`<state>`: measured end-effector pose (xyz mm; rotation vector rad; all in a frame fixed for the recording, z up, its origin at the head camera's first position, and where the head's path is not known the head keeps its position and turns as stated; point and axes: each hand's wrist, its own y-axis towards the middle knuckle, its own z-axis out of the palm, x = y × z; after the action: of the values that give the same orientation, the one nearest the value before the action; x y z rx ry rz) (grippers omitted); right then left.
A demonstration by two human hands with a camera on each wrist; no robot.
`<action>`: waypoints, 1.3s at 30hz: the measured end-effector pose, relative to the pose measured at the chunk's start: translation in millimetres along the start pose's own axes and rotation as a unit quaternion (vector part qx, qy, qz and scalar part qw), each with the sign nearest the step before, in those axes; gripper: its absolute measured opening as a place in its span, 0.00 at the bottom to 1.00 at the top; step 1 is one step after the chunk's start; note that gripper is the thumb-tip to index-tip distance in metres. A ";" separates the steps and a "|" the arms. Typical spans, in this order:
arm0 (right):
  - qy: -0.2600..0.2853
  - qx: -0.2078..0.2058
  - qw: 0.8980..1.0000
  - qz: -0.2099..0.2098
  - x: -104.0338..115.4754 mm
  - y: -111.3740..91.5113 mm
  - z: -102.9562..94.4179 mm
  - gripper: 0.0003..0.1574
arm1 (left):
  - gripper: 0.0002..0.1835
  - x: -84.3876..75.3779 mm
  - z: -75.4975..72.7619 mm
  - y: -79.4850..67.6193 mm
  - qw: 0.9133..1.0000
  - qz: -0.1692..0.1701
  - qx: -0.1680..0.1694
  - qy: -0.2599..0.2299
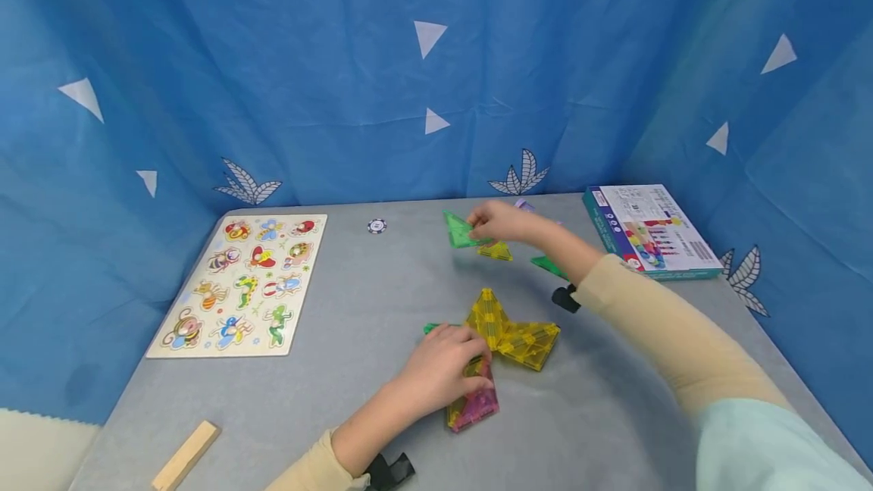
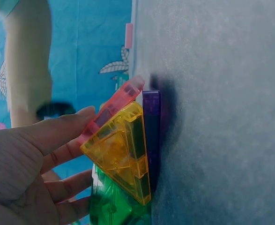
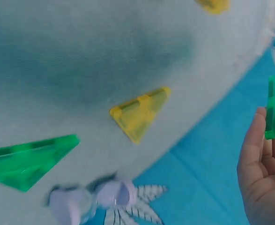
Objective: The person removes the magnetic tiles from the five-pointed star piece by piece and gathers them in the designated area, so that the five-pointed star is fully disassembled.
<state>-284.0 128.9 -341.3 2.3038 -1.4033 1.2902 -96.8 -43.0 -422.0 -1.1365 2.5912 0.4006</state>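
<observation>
Green triangular tile juts leftward from the right hand pinching it, beyond the tile cluster; the left hand grips that cluster.

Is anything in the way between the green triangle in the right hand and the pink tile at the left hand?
Yes. In the head view, yellow tiles and the left hand lie between the green triangle and the pink tile. The triangle is held above the table, so it could probably pass over.
</observation>
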 end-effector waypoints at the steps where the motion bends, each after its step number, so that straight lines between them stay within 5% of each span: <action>1: -0.002 0.008 1.000 0.008 1.3 11.5 3.3 0.14 | 0.13 0.0 0.3 0.2 1.000 0.002 0.000 0.001; 5: -0.042 0.040 0.998 0.023 2.6 46.5 17.5 0.03 | 0.13 -0.9 1.2 0.9 1.000 0.008 -0.004 0.005; 8: -0.077 0.048 0.995 0.030 2.5 60.4 25.9 0.06 | 0.13 -1.9 2.1 1.0 1.000 0.011 -0.007 0.008; 19: -0.088 0.040 0.993 0.074 -4.0 75.0 35.6 0.08 | 0.14 -3.7 4.6 1.0 1.000 0.016 -0.010 0.008; 24: -0.106 0.024 0.993 0.048 -7.6 75.6 34.7 0.19 | 0.13 -3.7 4.8 0.2 1.000 0.012 -0.009 0.008; 32: -0.049 -0.043 0.998 0.000 -4.0 55.1 7.1 0.25 | 0.14 -2.7 4.8 0.7 1.000 -0.001 -0.013 0.007; 39: -0.033 -0.079 0.995 -0.049 -7.3 -12.7 -13.8 0.26 | 0.14 -3.1 4.8 2.0 1.000 -0.005 -0.013 -0.003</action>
<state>-283.6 147.8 -334.4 2.2967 -1.3395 1.0462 -95.6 -37.9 -425.1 -1.1551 2.5814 0.4354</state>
